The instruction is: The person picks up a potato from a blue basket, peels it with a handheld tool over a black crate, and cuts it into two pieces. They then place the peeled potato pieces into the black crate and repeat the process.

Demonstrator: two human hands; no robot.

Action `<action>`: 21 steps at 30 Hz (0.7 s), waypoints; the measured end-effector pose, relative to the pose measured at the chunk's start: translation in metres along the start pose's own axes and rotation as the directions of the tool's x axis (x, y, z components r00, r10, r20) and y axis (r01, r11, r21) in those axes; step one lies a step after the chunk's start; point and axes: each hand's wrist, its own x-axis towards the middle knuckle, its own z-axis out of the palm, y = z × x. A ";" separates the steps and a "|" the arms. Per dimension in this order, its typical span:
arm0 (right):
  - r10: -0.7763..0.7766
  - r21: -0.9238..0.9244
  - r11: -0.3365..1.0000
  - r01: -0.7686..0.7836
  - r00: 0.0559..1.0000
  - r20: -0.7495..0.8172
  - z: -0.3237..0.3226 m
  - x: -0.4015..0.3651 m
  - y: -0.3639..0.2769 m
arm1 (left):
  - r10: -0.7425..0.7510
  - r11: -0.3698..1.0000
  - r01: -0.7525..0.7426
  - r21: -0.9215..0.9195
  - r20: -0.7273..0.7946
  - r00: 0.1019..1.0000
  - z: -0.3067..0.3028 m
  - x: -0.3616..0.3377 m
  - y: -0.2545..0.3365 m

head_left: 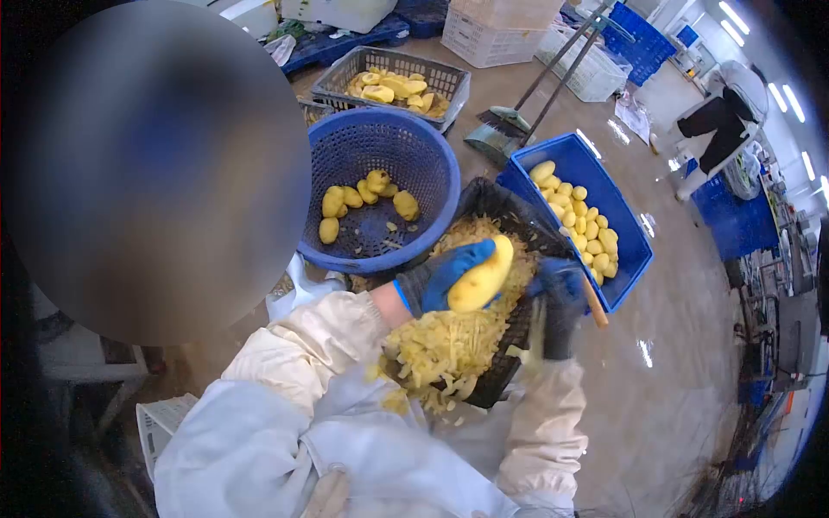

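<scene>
My left hand [445, 274], in a blue and dark glove, is closed round a long peeled potato [484, 276]. To its right, my gloved right hand [557, 302] is smeared by motion, with the light wooden handle [594, 302] of a tool sticking out of its grip. The tool's working end is too blurred to make out. Below both hands, a heap of potato peelings [453, 345] fills a black crate [505, 367].
A blue round basket [445, 186] on the left holds several potatoes. Smooth yellow potatoes fill part of a blue bin [635, 259] at right. Behind stand a grey crate [458, 91] of potatoes, a broom and dustpan [501, 134], and a bending person [734, 104].
</scene>
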 end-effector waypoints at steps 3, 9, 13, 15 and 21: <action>0.298 -0.441 0.887 -0.140 0.902 0.312 0.034 -0.032 -0.023 | 0.062 0.998 -0.060 -0.030 0.053 0.997 0.008 -0.004 0.003; -0.354 -0.591 0.709 0.384 0.919 0.172 -0.039 0.039 0.014 | 0.030 0.986 -0.008 -0.166 0.128 0.991 0.011 -0.002 -0.013; -0.002 -0.180 0.983 0.041 0.977 0.212 -0.008 -0.014 0.002 | 0.144 0.931 -0.065 -0.359 0.196 0.970 0.000 0.011 -0.006; 0.069 -0.187 0.982 -0.021 0.964 0.256 0.005 -0.028 0.006 | 0.184 0.880 -0.059 -0.471 0.225 0.957 -0.005 0.015 -0.007; -0.493 -0.436 0.101 0.894 0.425 0.759 0.013 -0.008 -0.016 | 0.251 0.923 -0.096 -0.372 0.394 0.884 0.010 0.005 -0.003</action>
